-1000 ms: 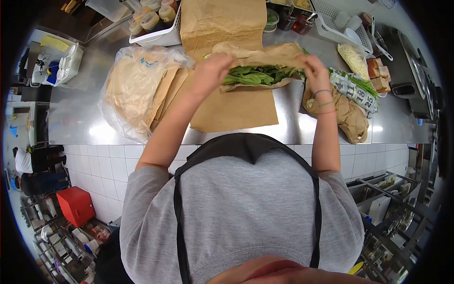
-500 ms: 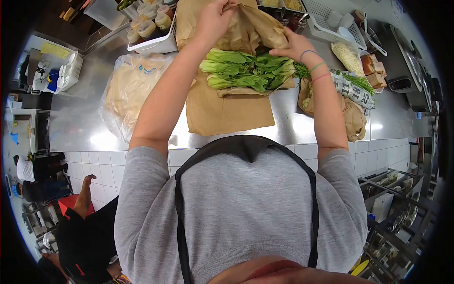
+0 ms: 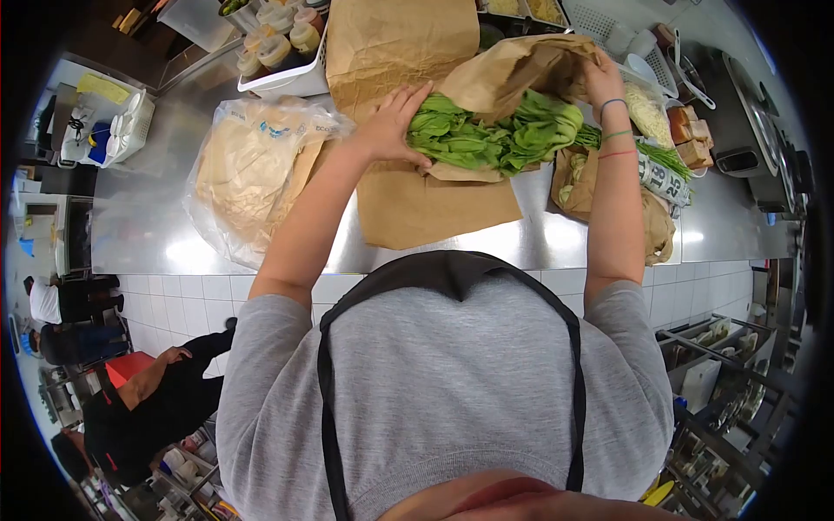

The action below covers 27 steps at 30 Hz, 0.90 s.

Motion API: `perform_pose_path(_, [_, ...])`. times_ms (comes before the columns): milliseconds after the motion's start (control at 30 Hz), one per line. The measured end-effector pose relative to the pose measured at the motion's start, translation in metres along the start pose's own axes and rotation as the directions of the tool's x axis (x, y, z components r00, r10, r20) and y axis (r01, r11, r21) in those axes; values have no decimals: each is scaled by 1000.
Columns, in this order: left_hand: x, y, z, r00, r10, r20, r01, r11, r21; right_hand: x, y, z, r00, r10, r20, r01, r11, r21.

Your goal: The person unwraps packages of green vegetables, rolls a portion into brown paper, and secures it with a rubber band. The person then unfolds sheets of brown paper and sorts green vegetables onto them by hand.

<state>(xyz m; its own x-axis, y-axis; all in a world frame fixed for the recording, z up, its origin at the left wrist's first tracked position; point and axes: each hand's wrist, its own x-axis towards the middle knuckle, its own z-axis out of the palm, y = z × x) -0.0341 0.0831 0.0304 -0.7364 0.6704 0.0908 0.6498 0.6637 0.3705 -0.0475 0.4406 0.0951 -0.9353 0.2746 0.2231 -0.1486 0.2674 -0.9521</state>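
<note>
Leafy greens (image 3: 469,139) lie in the middle of the steel counter, on brown paper (image 3: 434,208). My left hand (image 3: 395,126) is spread against the left end of the greens, thumb and fingers apart. Over at the right, my right hand (image 3: 601,78) pinches the edge of a crumpled brown paper wrap (image 3: 495,74), which is lifted above and behind the greens. A larger sheet of brown paper (image 3: 395,39) extends behind. Some of the fingertips of my right hand are hidden by the paper.
A plastic bag of brown paper (image 3: 252,174) lies left, below a white basket (image 3: 295,80) of sauce bottles. To the right are a brown paper bundle (image 3: 656,230), shredded food in a bag (image 3: 647,117) and bread (image 3: 691,135). A person in black (image 3: 148,417) stands at lower left.
The paper wrap has been folded back off the greens and moved right with my right hand. My left hand has let go of the paper and come down to the greens, which now sit bunched further right.
</note>
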Motion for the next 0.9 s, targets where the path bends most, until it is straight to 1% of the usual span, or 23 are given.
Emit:
perform_pose_path(33, [2, 2, -2, 999, -21, 50, 20, 1000, 9, 1, -3, -5, 1000, 3, 0, -3, 1000, -2])
perform_pose_path(67, [4, 4, -4, 994, -42, 99, 40, 999, 17, 2, -7, -10, 997, 4, -79, 3, 997, 78])
perform_pose_path(100, [5, 7, -8, 994, -41, 99, 40, 999, 15, 4, -14, -17, 987, 8, -159, 17, 987, 158])
perform_pose_path(133, [6, 9, -14, 985, -76, 156, 67, 996, 66, 7, -19, -24, 972, 18, -236, 39, 971, 236])
perform_pose_path(167, [6, 11, -16, 971, -114, 211, 90, 989, 120, 13, -22, -36, 956, 10, -292, 76, 956, 282])
perform_pose_path(200, [6, 11, -14, 971, -114, 211, 90, 988, 122, 20, -23, -50, 937, 7, -350, 115, 938, 327])
perform_pose_path(267, [4, 14, -7, 982, -108, 156, 67, 968, 243, 29, -35, -73, 889, -105, -446, 254, 923, 289])
perform_pose_path(333, [5, 17, -5, 982, -102, 161, 59, 967, 248, 38, -31, -102, 768, -188, -612, 367, 913, 181])
perform_pose_path(400, [8, 19, -3, 982, -99, 163, 55, 966, 252, 42, -22, -132, 669, -121, -733, 303, 945, 121])
perform_pose_path(433, [11, 19, -3, 978, -86, 191, 33, 963, 267, 52, 3, -161, 648, -211, -732, 336, 942, 26])
perform_pose_path(467, [13, 19, -4, 973, -76, 218, 12, 960, 281, 39, 0, -156, 628, -217, -747, 366, 930, 38])
perform_pose_path(500, [15, 19, -5, 973, -79, 216, 16, 959, 282, 36, 12, -166, 686, -210, -697, 218, 973, -79])
perform_pose_path(533, [17, 20, -7, 964, -84, 251, 7, 956, 295, 34, 35, -186, 739, -187, -648, 69, 977, -204])
perform_pose_path(567, [17, 22, -8, 953, -89, 288, -3, 952, 305, 35, 67, -210, 849, -192, -492, -63, 888, -455])
perform_pose_path(600, [17, 24, -9, 953, -90, 289, -2, 953, 303, 35, 93, -224, 934, -137, -331, -138, 715, -686])
perform_pose_path(633, [17, 27, -10, 955, -109, 277, 10, 942, 335, 27, 102, -222, 957, 84, -278, -270, 610, -745])
perform_pose_path(667, [17, 30, -9, 956, -126, 266, 21, 930, 366, 12, 127, -214, 930, -251, -268, -115, 493, -863])
perform_pose_path(700, [18, 31, -4, 956, -125, 267, 20, 930, 367, -27, 70, -165, 900, -326, -290, -138, 417, -898])
perform_pose_path(767, [18, 32, 9, 986, -101, 132, 32, 893, 449, -53, 35, -120, 870, -482, -99, 154, 457, -876])
perform_pose_path(800, [21, 36, 9, 986, -98, 136, 26, 891, 453, -57, 40, -110, 919, -388, 71, 265, 475, -839])
perform_pose_path(833, [23, 40, 9, 975, -144, 169, 53, 890, 453, -63, 38, -98, 926, -289, 244, 364, 505, -782])
perform_pose_path(867, [25, 43, 9, 961, -189, 201, 80, 888, 453, -72, 35, -85, 921, -160, 356, 371, 638, -675])
perform_pose_path(900, [27, 45, 8, 961, -184, 205, 74, 888, 453, -82, 25, -68, 877, -47, 477, 343, 758, -555])
